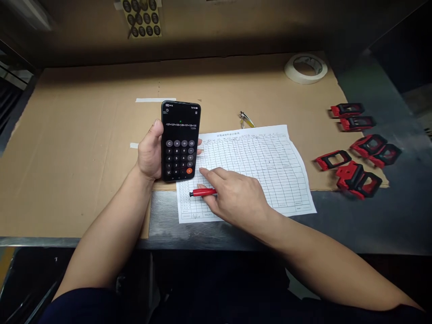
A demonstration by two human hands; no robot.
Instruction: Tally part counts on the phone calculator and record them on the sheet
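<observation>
My left hand (150,150) is wrapped round a smartphone (180,141), held upright with its screen towards me. A calculator shows on the screen, a row of added numbers above the result 1,536. Close to the phone's lower right edge, my right hand (238,195) has its index finger stretched out. A red pen (203,192) is gripped in that hand, its black end pointing left. Under the right hand lies a printed form (280,166) with a ruled grid and some handwriting; the phone and hand cover part of it.
Nail clippers (247,119) lie just behind the form. A roll of white tape (305,68) rests at the back right of the cardboard sheet (84,157). Several red and black plastic parts (359,177) are scattered at the right. A sticker sheet (143,19) hangs on the back wall.
</observation>
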